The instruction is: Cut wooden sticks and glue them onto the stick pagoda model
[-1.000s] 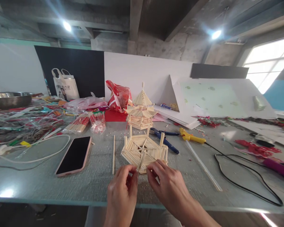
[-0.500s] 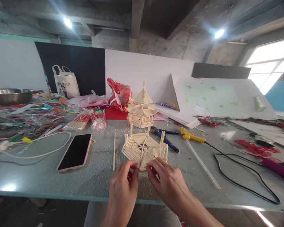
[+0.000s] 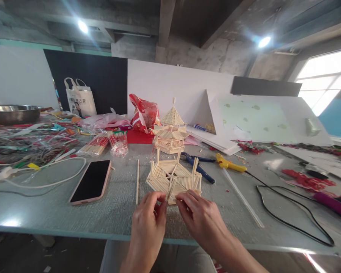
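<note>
1. Head camera, looking down across the grey worktable (image 3: pixel 45 216): your two hands meet at the near edge of a flat hexagonal stick base (image 3: pixel 173 180), which lies at the table's middle, in front of a finished stick pagoda (image 3: pixel 170 131).

2. Your left hand (image 3: pixel 147 227) has thumb and forefinger pinched together at the base's near corner; your right hand (image 3: pixel 200 218) mirrors it with fingertips curled in. Between them a short upright stick (image 3: pixel 170 189) leans slightly. Judging by that, hold it low, close to the joint, and keep both wrists resting on the table so the post sets plumb like the other corner posts.

3. Press gently: the base looks light and glued from thin sticks, so a firm push could shift it or crack a seam.

4. Keep the loose long stick (image 3: pixel 137 182) just left of the base, and the smartphone (image 3: pixel 91 182) further left, out of the way of your forearm.

5. The yellow glue gun (image 3: pixel 229 163), its clear glue rod (image 3: pixel 243 203) and black cable (image 3: pixel 290 223) lie to the right; the blue pliers (image 3: pixel 199 168) sit just behind the base.

6. Hard to make out: your fingertips cover the joint, so whether both hands grip the stick or one steadies the base cannot be told. Any glue there is hidden.

7. Cut off: both forearms leave the bottom edge, and the metal basin (image 3: pixel 11 113) at far left is cropped.
</note>
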`<state>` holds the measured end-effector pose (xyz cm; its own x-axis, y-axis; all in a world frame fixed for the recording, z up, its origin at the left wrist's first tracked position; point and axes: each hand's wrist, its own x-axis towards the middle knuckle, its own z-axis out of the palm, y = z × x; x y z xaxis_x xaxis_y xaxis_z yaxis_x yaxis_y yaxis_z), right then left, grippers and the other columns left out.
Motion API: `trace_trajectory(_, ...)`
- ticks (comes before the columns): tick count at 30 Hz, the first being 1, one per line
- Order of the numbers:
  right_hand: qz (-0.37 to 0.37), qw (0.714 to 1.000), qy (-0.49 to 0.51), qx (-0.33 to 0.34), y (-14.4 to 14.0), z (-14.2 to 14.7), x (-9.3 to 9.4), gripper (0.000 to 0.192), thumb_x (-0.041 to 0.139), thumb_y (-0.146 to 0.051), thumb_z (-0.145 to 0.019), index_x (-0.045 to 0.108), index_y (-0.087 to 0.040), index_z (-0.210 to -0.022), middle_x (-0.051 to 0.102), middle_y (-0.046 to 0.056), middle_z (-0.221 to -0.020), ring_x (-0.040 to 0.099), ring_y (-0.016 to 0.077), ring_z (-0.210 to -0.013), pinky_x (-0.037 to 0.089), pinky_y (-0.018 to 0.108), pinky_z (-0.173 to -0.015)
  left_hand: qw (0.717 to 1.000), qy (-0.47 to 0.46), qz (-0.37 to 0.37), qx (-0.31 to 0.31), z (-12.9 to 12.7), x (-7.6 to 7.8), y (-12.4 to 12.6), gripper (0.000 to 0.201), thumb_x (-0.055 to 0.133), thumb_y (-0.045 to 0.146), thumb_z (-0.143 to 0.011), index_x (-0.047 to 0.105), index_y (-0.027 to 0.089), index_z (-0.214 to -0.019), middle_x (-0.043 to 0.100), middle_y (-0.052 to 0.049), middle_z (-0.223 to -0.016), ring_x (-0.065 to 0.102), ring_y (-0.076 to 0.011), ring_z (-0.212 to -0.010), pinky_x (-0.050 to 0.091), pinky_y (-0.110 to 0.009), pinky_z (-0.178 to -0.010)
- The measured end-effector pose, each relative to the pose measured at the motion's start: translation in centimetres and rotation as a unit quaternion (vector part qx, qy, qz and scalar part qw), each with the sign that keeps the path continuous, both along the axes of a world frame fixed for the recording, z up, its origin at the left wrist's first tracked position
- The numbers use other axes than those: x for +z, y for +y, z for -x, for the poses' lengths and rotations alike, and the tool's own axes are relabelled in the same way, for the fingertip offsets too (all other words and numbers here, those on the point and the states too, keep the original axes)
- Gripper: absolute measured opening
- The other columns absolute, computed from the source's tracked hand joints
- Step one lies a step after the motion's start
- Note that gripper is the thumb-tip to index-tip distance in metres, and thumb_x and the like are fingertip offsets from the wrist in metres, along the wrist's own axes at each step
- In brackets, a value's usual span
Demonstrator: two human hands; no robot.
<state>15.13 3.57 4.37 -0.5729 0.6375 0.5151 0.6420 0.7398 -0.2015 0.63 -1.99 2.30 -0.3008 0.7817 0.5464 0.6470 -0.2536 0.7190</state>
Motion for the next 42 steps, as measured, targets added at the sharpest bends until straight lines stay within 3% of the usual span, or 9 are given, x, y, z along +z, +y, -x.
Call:
trace_trajectory(27,-0.066,0.997,0.020,0.026,0.2,-0.5,-0.5,0.022,0.042,-0.020,-0.087,0.063,-0.018,-0.093,0.065,0.005,-0.083,0.062,0.0125,-0.068,0.049,0.022,-0.066,1.000,-0.026,0.013,-0.004,0.0,-0.2,0.2,0.011,0.048,0.016,-0.082,0.057,0.021,-0.083,0.065,0.000,-0.077,0.061,-0.0113,-0.066,0.047,-0.021,-0.060)
trace_trajectory(42,-0.075,0.996,0.030,0.034,0.2,-0.4,-0.3,0.023,0.041,-0.023,-0.088,0.062,-0.018,-0.096,0.066,0.006,-0.082,0.063,0.0114,-0.066,0.049,0.020,-0.058,0.999,-0.026,-0.043,0.009,0.1,-1.0,0.4,0.010,0.047,0.018,-0.084,0.057,0.020,-0.086,0.064,-0.001,-0.076,0.061,-0.0111,-0.068,0.048,-0.020,-0.062)
